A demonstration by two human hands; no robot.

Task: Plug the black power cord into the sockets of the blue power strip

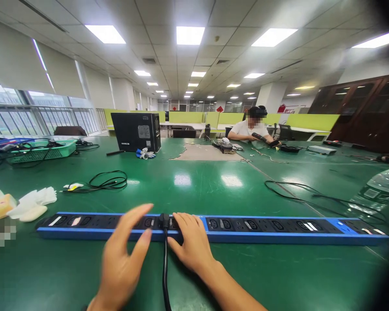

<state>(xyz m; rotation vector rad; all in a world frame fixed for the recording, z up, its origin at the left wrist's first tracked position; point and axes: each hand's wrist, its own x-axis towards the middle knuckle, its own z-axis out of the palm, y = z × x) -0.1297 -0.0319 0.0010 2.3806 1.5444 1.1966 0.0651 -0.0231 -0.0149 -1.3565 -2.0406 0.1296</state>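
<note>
A long blue and black power strip with rows of sockets lies across the green table. Near its middle a black plug sits at the sockets, its thick cord running down towards me. Just left of the plug, my left hand is raised over the strip, thumb and fingers apart and holding nothing. On the plug's right side, my right hand grips the strip, fingers over the top and thumb at the near edge. How far the plug is seated cannot be seen.
Coiled black cables lie behind the strip, with crumpled tissues at left. A plastic bottle stands at right. Further back are a green basket, a black computer case and a person handling a dark tool.
</note>
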